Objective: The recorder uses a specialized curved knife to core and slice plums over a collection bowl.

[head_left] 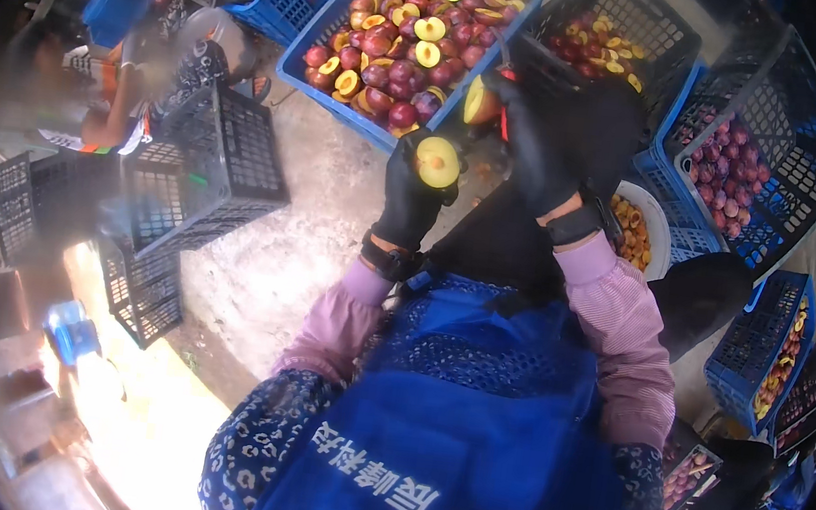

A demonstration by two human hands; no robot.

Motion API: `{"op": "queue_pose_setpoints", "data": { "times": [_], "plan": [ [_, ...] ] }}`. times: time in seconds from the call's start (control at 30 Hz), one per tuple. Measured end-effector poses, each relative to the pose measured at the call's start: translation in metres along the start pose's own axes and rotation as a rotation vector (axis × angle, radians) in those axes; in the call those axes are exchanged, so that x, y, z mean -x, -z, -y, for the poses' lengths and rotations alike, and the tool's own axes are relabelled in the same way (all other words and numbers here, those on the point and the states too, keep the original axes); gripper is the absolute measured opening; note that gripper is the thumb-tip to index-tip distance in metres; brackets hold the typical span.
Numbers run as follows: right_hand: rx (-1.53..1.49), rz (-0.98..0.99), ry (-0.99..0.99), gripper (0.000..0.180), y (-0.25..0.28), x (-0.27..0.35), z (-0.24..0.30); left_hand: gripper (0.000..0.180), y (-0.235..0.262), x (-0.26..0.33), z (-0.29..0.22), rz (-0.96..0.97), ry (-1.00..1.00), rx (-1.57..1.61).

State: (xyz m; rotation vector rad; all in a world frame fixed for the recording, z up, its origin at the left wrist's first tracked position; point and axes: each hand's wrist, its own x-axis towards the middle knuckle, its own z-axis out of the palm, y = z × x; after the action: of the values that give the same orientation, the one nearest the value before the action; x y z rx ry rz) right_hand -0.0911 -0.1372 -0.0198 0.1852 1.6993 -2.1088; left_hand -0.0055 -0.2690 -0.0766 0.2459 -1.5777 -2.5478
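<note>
My left hand (411,195), in a black glove, is closed around a plum half (438,162) with its yellow cut face turned up. To its right, my black-gloved right hand (533,143) is closed around a small knife with a red handle (504,125); its blade is hard to make out. Another cut plum piece (483,102), yellow with reddish skin, sits at the fingers of that hand. Just beyond both hands stands a blue crate (336,109) heaped with whole red plums and yellow-faced halves.
A black crate (671,25) with plum halves is at the far right. Nearer stands a black crate (808,170) of whole plums, beside a white tub (663,224) of small orange-brown pieces. Black crates (239,150) stand on the left floor, near another person (106,120).
</note>
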Motion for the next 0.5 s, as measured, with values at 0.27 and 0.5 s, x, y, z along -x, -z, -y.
{"op": "queue_pose_setpoints", "data": {
  "times": [0.27, 0.5],
  "plan": [
    [0.050, -0.025, 0.115, 0.040, -0.012, -0.031, -0.028, 0.035, 0.035, -0.016, -0.002, -0.020, -0.089, -0.277],
    [0.137, -0.175, 0.611, 0.038, 0.045, 0.096, 0.025, 0.037, -0.020, -0.066, 0.005, 0.157, -0.411, -0.596]
  ]
}}
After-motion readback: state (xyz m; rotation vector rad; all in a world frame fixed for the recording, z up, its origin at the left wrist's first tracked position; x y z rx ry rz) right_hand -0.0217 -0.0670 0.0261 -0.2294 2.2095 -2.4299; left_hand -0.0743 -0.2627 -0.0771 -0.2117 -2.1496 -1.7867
